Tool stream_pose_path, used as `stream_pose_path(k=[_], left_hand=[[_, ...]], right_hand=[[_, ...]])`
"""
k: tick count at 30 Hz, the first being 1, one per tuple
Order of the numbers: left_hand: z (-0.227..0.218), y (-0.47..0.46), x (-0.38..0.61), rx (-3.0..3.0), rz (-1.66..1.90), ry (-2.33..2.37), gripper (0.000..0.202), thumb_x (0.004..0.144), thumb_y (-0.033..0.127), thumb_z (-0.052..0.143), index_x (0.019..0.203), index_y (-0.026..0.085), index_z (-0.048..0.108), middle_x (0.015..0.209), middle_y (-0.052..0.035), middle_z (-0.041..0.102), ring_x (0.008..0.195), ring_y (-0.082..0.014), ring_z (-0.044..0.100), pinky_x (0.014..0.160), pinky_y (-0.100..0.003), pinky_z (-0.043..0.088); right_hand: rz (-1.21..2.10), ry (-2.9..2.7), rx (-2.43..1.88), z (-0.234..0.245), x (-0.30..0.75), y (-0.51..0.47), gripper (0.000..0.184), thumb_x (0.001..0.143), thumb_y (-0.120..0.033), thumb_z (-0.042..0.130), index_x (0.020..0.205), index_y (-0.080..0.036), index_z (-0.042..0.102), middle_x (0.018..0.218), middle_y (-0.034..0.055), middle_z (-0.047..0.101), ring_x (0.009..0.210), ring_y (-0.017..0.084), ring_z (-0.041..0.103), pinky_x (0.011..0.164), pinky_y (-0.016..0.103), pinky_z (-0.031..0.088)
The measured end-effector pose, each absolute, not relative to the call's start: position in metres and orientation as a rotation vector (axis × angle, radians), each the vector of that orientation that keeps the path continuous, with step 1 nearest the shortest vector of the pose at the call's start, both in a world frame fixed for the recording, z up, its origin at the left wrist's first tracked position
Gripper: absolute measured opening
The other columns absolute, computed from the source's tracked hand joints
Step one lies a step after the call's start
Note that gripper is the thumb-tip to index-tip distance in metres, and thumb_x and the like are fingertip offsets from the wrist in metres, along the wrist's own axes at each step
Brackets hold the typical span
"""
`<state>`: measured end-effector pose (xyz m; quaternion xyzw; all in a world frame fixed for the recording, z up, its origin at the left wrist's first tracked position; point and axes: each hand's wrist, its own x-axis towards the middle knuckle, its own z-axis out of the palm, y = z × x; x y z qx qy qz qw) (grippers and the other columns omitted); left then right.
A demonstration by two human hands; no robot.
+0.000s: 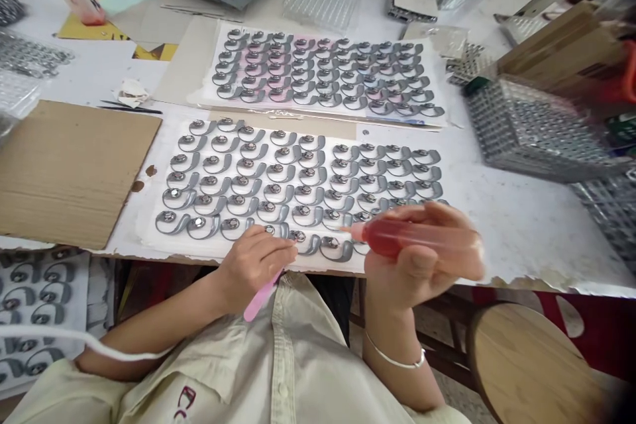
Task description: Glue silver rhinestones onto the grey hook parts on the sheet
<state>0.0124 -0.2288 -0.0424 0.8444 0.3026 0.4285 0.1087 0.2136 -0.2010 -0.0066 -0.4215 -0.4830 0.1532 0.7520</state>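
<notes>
My right hand (422,258) is closed around a clear squeeze bottle (422,240) of red liquid, tilted nearly level. Its thin tip points left, over the front rows of grey curved pieces (342,253), each bearing a round, shiny setting. My left hand (256,262) is at the front edge of that sheet, fingers closed on a pink flat-handled tool (261,298). The tool's working end is hidden by the fingers. Those fingertips are beside a piece in the front row (301,238); whether they touch it I cannot tell.
Behind is a second sheet of similar pieces (322,73). Brown cardboard (69,172) covers the table's left. Stacked clear trays (536,126) stand at right, and a small bottle with red liquid (79,0) at back left. A round wooden stool (527,364) is below right.
</notes>
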Motion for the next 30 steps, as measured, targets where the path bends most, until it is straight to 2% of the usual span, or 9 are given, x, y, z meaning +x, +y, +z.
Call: stream_pose_path(k=[5,10,21,30], left_hand=[[-0.034,-0.226,0.013,2.374,1.379,0.894,0.013,0.088,0.007,0.064,0.1,0.013,0.063,0.092,-0.0094,0.075,0.079,-0.0162,0.071,0.071,-0.03,0.05],[-0.029,-0.222,0.016,2.381,1.322,0.889,0.01,0.089,0.008,0.062,0.097,0.014,0.063,0.088,-0.0072,0.075,0.076,-0.0158,0.071,0.07,-0.031,0.048],[-0.031,-0.22,0.016,2.386,1.277,0.888,0.007,0.089,0.009,0.061,0.095,0.014,0.063,0.088,-0.0069,0.075,0.072,-0.0156,0.07,0.065,-0.03,0.044],[-0.032,-0.22,0.016,2.377,1.273,0.901,0.004,0.09,0.011,0.061,0.093,0.014,0.063,0.088,-0.0065,0.075,0.073,-0.0149,0.07,0.068,-0.031,0.043]], right_hand=[[0.333,-1.094,-0.953,-0.028,0.214,-0.208,0.027,0.08,-0.044,0.068,0.091,-0.02,0.065,0.08,0.0024,0.059,0.07,0.018,0.058,0.059,0.033,0.048],[0.281,-1.233,-0.947,-0.039,0.214,-0.209,0.013,0.083,-0.033,0.065,0.086,-0.021,0.061,0.077,0.0023,0.057,0.069,0.019,0.057,0.058,0.035,0.046],[0.265,-1.403,-0.932,-0.035,0.212,-0.207,0.006,0.081,-0.019,0.065,0.078,-0.019,0.06,0.064,0.0013,0.057,0.062,0.018,0.053,0.057,0.035,0.043],[0.268,-1.432,-0.992,-0.035,0.212,-0.207,0.007,0.081,-0.02,0.066,0.078,-0.02,0.06,0.066,0.001,0.058,0.061,0.018,0.054,0.058,0.035,0.044]])
